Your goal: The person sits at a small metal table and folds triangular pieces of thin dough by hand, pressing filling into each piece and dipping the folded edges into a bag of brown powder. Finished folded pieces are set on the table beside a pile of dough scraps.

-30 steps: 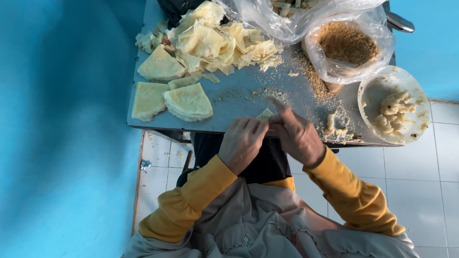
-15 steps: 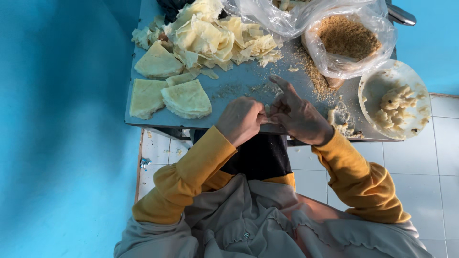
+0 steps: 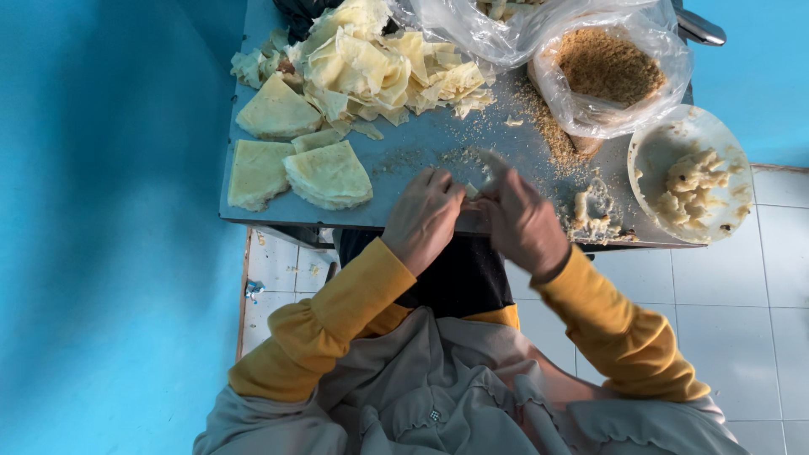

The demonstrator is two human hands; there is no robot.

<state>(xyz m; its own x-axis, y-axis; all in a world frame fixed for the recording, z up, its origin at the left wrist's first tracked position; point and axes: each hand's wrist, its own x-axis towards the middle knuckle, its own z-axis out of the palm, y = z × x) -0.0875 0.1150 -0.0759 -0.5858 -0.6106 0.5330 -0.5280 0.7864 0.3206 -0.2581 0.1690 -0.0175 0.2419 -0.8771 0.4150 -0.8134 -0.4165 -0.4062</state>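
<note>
Both of my hands meet at the near edge of a grey table (image 3: pixel 421 152). My left hand (image 3: pixel 424 217) and my right hand (image 3: pixel 521 221) pinch a small pale folded wrapper piece (image 3: pixel 473 192) between their fingertips; most of it is hidden by the fingers. Stacks of pale yellow wrapper sheets cut in quarter shapes (image 3: pixel 329 174) lie left of my hands, with a loose heap of crumpled wrappers (image 3: pixel 379 63) behind them.
A clear plastic bag of brown crumbs (image 3: pixel 608 72) stands at the back right, with crumbs spilled on the table. A white bowl (image 3: pixel 661 160) holding pale filling sits at the right edge. Blue wall on the left, white floor tiles below.
The view has shifted slightly. My hands stay together on the small wrapper piece, and the right fingers have curled down closer over it.
</note>
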